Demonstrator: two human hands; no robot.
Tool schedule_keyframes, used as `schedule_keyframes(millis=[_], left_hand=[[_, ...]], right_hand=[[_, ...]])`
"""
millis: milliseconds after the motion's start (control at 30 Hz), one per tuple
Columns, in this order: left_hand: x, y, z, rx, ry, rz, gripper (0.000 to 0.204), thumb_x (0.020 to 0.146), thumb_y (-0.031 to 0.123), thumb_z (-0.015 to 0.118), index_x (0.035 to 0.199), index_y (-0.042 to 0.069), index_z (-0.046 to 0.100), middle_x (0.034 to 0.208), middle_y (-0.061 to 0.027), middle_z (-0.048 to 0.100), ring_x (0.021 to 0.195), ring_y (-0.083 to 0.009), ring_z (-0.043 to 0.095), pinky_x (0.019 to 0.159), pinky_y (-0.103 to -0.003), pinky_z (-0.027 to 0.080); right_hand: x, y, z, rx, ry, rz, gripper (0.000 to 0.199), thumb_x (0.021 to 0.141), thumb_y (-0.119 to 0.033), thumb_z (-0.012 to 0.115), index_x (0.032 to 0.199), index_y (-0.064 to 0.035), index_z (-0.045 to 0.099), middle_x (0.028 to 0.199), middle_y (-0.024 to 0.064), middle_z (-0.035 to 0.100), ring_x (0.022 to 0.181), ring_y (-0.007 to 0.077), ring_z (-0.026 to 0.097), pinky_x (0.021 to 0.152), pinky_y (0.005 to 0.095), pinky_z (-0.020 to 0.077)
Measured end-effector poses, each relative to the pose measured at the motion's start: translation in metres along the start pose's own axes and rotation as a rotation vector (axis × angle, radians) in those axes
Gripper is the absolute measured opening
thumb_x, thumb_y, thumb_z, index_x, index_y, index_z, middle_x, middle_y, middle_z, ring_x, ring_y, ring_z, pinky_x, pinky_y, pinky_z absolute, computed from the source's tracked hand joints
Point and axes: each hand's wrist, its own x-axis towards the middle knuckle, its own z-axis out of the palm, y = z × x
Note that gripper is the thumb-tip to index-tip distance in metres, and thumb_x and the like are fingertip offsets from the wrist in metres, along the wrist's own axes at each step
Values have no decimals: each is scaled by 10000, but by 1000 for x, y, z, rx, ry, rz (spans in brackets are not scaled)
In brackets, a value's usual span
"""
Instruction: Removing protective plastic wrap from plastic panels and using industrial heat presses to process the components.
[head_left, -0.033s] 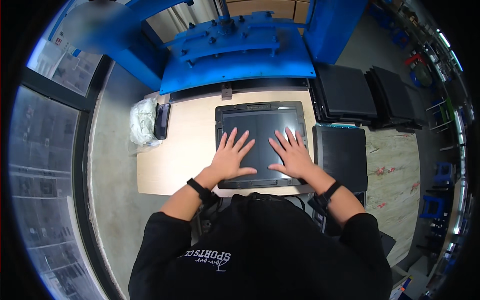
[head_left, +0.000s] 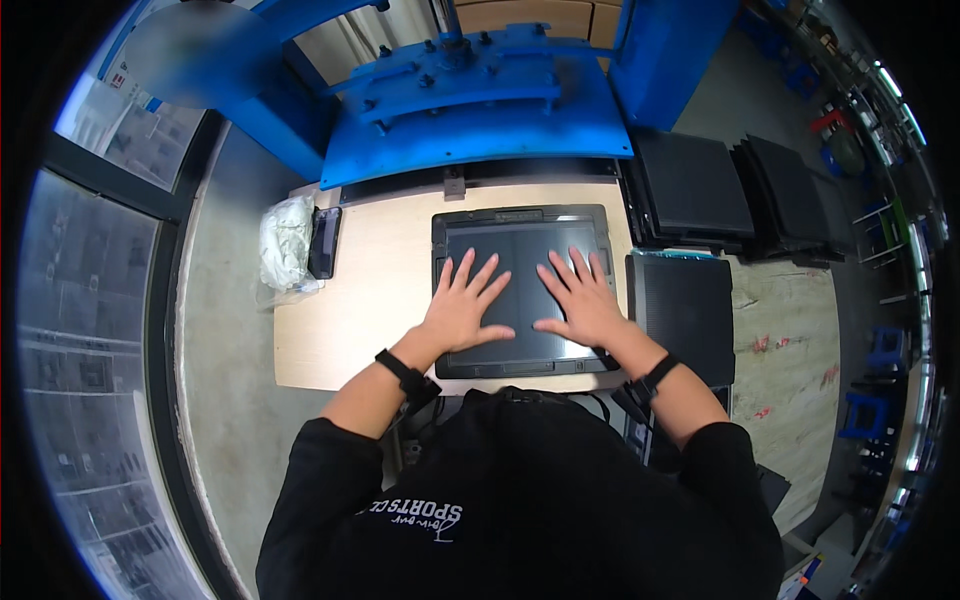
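Note:
A black-framed panel with a dark, glossy, screen-like face point(head_left: 524, 250) lies flat on the pale wooden tabletop point(head_left: 365, 310) in front of me. My left hand point(head_left: 462, 312) rests on the left half of its face, palm down, fingers spread. On the right half, my right hand point(head_left: 588, 310) lies the same way, its thumb pointing toward the left thumb. Neither hand grips anything. The parts of the panel under both palms are hidden. Each wrist wears a black strap.
Behind the panel stands a blue press with a bolted plate point(head_left: 470, 125). A phone point(head_left: 325, 242) and a clear plastic bag point(head_left: 287, 243) lie at the left. To the right are a black ribbed panel point(head_left: 683, 315) and stacks of black panels point(head_left: 692, 185).
Both hands have slid slightly away from me over the panel's face, the right one a little more plainly. The panel looks nearly unmoved.

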Motion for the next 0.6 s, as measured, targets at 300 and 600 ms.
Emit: schedule_keyframes(millis=[300,600], left_hand=[[26,-11,21,-16,11,-54,927,767,754,446,1443,131,330,1515,-186,208,1380,-478,124,1070,-650,104],[21,-35,-2,-342,38,-75,719,836,614,508,1331,94,477,1422,-187,371,1309,-390,330,1066,-505,267]], right_hand=[[42,10,7,0,48,117,877,763,-660,551,1395,-74,391,1467,172,306,1380,424,172,1068,652,79],[72,12,8,40,64,218,622,748,-509,658,1183,-72,577,1171,150,528,1153,340,438,967,525,298]])
